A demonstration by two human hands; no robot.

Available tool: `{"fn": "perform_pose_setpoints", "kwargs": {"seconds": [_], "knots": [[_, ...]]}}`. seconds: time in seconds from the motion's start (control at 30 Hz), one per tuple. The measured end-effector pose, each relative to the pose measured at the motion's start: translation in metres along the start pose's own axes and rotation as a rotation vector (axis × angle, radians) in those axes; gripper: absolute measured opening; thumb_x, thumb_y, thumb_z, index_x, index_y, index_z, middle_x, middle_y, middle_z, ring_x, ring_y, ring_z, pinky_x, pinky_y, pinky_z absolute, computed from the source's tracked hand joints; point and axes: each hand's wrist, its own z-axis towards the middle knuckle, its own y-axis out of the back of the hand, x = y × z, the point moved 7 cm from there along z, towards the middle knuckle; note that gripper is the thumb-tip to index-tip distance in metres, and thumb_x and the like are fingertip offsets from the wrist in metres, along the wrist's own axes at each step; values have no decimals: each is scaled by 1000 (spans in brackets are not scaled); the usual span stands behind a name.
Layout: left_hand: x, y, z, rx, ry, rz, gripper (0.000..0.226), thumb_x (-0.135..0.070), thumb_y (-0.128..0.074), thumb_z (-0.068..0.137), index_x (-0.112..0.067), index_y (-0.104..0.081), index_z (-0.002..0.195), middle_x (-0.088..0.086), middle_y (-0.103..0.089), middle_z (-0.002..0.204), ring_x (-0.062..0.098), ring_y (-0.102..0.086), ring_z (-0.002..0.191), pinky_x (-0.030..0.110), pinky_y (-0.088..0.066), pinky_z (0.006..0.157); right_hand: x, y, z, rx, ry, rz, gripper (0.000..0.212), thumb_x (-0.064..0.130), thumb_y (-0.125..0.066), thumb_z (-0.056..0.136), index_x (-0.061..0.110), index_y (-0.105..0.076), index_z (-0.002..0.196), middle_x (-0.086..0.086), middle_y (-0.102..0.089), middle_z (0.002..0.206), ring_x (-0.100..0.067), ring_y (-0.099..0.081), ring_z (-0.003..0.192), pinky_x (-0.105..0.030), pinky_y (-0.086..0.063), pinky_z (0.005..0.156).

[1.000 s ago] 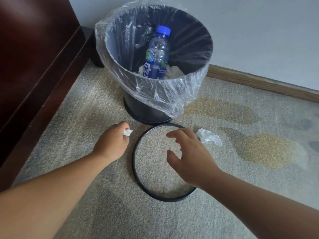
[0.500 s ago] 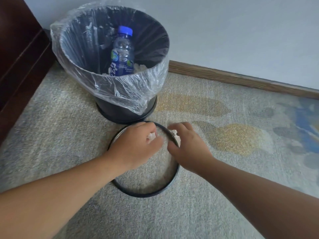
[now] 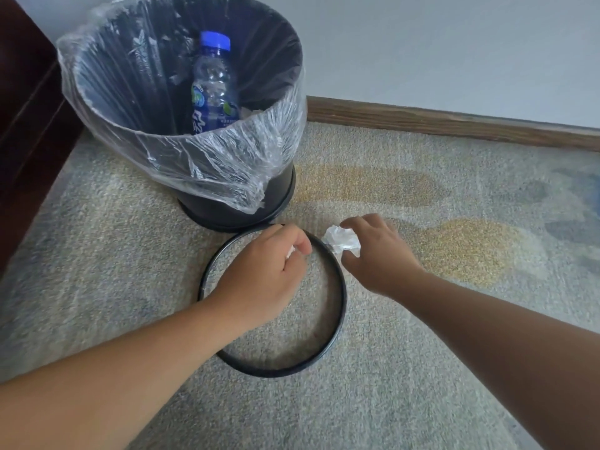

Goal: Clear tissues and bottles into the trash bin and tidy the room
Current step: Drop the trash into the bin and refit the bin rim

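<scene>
Crumpled tissue (image 3: 342,243): a white wad near the middle of the carpet (image 3: 422,368), over the far right rim of a ring (image 3: 269,373). Whether it is clear of the carpet cannot be told.
Right hand (image 3: 380,258): palm down, reaching in from the right. The fingers arch over the wad, the thumb comes in under it, and together they pinch it.
Small tissue scrap (image 3: 290,252): a white bit peeking out between thumb and forefinger of the left hand (image 3: 266,274).
Left hand: curled into a loose fist around the scrap, knuckles up, above the far part of the ring. The forearm runs in from the lower left.
Trash bin (image 3: 279,190): black, upright, just beyond the ring and towards the carpet's far left corner, with a clear liner (image 3: 194,160) folded over its rim.
Bottle (image 3: 212,89): blue-capped, standing upright inside the bin.
Ring: a thin black hoop lying flat on the carpet.
Surroundings: a wooden baseboard (image 3: 454,123) along the carpet's far edge and a dark cabinet (image 3: 22,125) along its left edge.
</scene>
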Motion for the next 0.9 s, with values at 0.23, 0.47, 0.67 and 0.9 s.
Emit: {"fn": "perform_pose_setpoints", "kwargs": {"seconds": [0.23, 0.47, 0.67, 0.9], "knots": [[9, 1, -7, 7, 47, -8, 16, -16, -44, 94, -25, -57, 94, -15, -54, 92, 10, -50, 64, 30, -43, 59, -1, -23, 17, 157, 20, -186, 74, 14, -52, 87, 53, -20, 141, 4, -26, 148, -29, -29, 131, -39, -51, 82], [22, 4, -17, 14, 100, -56, 18, -14, -44, 94, -26, -57, 91, -16, -53, 86, 5, -43, 46, 16, -33, 44, -3, -33, 23, 162, 12, -219, 57, 4, -56, 85, 35, -45, 132, -2, -41, 131, -25, -39, 118, -33, -52, 76], [18, 12, -22, -10, 93, -36, 19, -14, -44, 93, -28, -57, 89, -20, -53, 89, 15, -51, 57, 27, -40, 50, -11, -24, 18, 66, -77, -96, 25, -2, -49, 86, 13, -61, 103, -3, -53, 103, -17, -54, 86, -27, -48, 69], [5, 23, -25, -35, 61, -71, 32, -2, -45, 88, -29, -56, 73, -18, -54, 85, 9, -51, 57, 25, -39, 52, 8, 17, -4, -87, -57, 53, 19, 15, -50, 94, 24, -44, 78, 5, -56, 73, -8, -54, 63, -20, -39, 48]]}}
